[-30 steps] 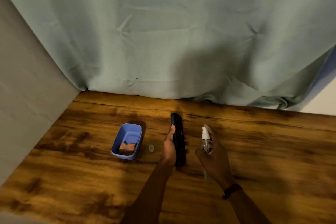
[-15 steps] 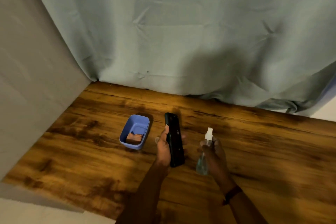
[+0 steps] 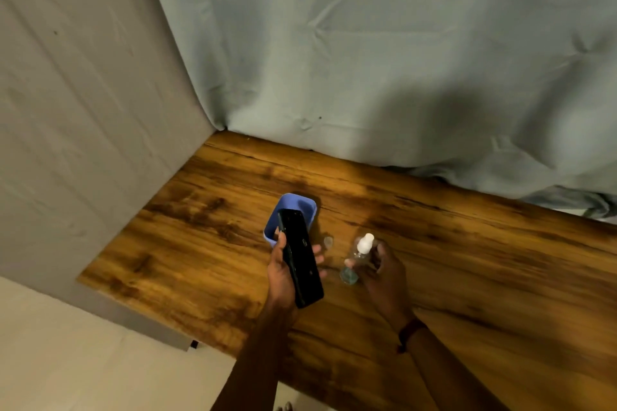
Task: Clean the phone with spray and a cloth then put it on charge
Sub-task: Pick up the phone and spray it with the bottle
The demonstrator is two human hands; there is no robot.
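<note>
A blue plastic tub [image 3: 309, 210] stands on the wooden tabletop [image 3: 200, 243], its near side hidden behind the phone. Its contents cannot be told, and neither a cloth nor a charger is seen anywhere.

Just in front of the tub, the black phone [image 3: 302, 267] is held clear of the tabletop, slanted, in the left hand [image 3: 280, 277]. The grip is closed round it, with the thumb laid on the left edge and fingertips showing past the right edge. Because the phone is held only by its edges, a slip is judged the main risk: once the glass is wetted, it could slide out and strike the hard wood or the tub's rim.

A small clear cap [image 3: 328, 240] lies loose on the tabletop between the hands. It could be knocked or rolled away by either wrist and lost.

To the right, the small clear spray bottle [image 3: 357, 257] is held with its white nozzle upward in the right hand [image 3: 384, 272]. The grip is wrapped round its body. Whether a finger rests on the nozzle, and which way the outlet faces, cannot be told. If it is fired unaimed, the mist would fall on the tabletop instead of the screen. If too much is sprayed, liquid could be carried into the phone's port, which would be a hazard once charging is attempted.
</note>
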